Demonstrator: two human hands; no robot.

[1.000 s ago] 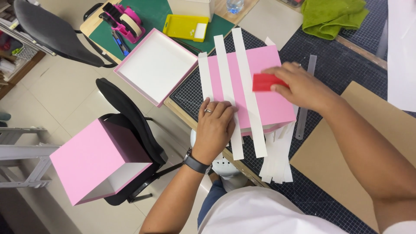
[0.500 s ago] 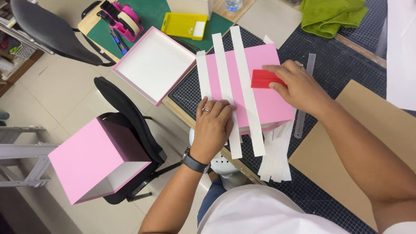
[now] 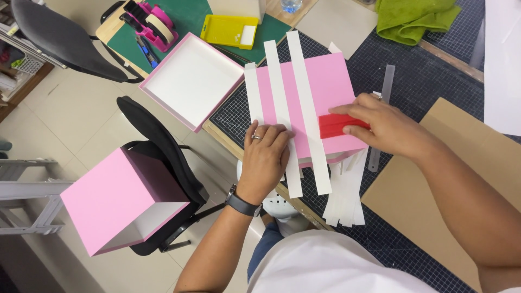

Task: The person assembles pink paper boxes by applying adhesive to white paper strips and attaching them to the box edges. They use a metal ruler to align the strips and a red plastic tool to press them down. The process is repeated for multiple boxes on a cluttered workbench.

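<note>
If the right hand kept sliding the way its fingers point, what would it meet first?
Probably the nearest white paper strip. The right hand presses a red scraper flat on the pink box, fingers pointing toward the left hand, and that strip lies directly ahead of the scraper's edge.

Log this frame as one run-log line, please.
left hand: flat on white strips | right hand: presses red scraper on pink box | surface: cutting mat | spare strips beside

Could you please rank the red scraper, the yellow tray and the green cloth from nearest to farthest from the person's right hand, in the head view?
From the right hand:
1. Red scraper, held under its fingers on the pink board.
2. Green cloth, at the top edge, above the hand.
3. Yellow tray, up and far to the left.
</note>
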